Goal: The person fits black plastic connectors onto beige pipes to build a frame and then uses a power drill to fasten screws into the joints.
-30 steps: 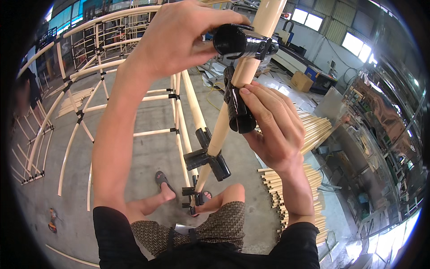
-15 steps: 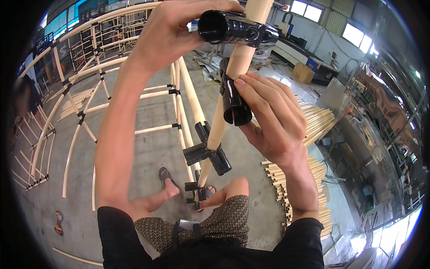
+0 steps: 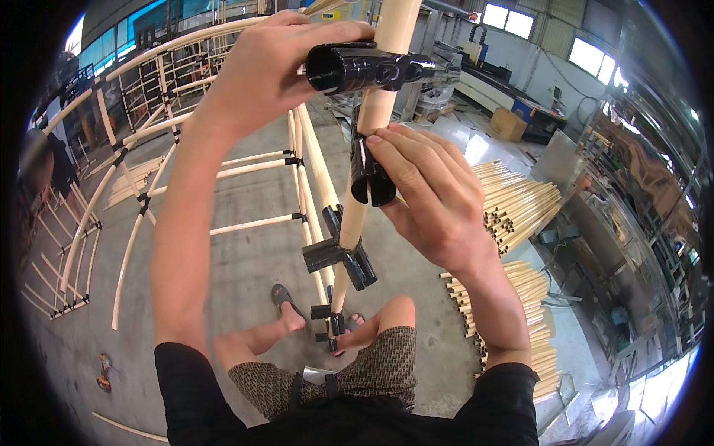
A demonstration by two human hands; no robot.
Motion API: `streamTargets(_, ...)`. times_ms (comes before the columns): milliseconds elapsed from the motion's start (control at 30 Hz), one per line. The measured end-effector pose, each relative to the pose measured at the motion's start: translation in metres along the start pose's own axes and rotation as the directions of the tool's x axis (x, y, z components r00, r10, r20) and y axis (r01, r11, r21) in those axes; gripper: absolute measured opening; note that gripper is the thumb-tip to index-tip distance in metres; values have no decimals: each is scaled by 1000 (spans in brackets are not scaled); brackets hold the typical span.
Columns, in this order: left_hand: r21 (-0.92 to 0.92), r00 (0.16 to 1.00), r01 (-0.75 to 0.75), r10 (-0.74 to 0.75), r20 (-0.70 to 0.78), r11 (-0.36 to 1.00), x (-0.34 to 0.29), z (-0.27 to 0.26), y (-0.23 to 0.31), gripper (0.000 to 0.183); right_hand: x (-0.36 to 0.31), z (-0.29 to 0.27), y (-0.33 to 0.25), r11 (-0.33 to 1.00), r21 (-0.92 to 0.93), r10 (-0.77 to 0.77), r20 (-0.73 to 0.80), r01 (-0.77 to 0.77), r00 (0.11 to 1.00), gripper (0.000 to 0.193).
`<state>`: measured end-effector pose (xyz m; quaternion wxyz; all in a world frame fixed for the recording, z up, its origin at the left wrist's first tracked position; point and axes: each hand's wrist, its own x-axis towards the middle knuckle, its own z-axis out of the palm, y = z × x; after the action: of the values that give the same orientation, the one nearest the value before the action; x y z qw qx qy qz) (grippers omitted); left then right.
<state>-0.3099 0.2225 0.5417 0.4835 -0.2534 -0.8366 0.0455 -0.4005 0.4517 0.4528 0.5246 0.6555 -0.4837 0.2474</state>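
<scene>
An upright cream-coated pipe [image 3: 355,223] stands before me, with several black pipe joints spaced along it. My left hand [image 3: 271,63] grips the topmost black pipe joint [image 3: 368,67] at its open socket end, thumb below and fingers above. Just under it, my right hand [image 3: 435,189] pinches another black pipe joint [image 3: 364,167], whose split socket faces toward me. Its palm side is hidden. Farther down the pipe sits a branched black joint [image 3: 338,254], and a lower cluster of joints [image 3: 327,316] lies near my feet.
Frames of cream pipes and black joints [image 3: 149,189] stand on the left. Stacks of loose pipes [image 3: 513,305] lie to my right. A cordless power tool [image 3: 103,373] rests on the floor at lower left. A person [image 3: 56,167] is at the far left; machinery [image 3: 483,85] stands behind.
Both hands have shifted slightly left in view, along with the upper pipe and its joints. Each hand keeps its grip on the same joint.
</scene>
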Motion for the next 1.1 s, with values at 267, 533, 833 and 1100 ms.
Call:
streamTargets(267,193,976,125,-156,154,973,-10,-33,58,67,-8,0,-3,1000,-19,15,13,-14,1000,50)
streamTargets(533,288,984,132,-161,79,949,-28,-9,107,54,-14,7,-8,999,-4,50,-27,-51,998,50)
streamTargets(833,377,1000,-20,18,8,926,-29,-8,94,47,-13,11,-11,999,-24,45,-51,-46,998,46)
streamTargets(1100,280,992,1,34,-122,960,-32,2,86,45,-23,11,-20,995,-22,100,-12,-100,995,40)
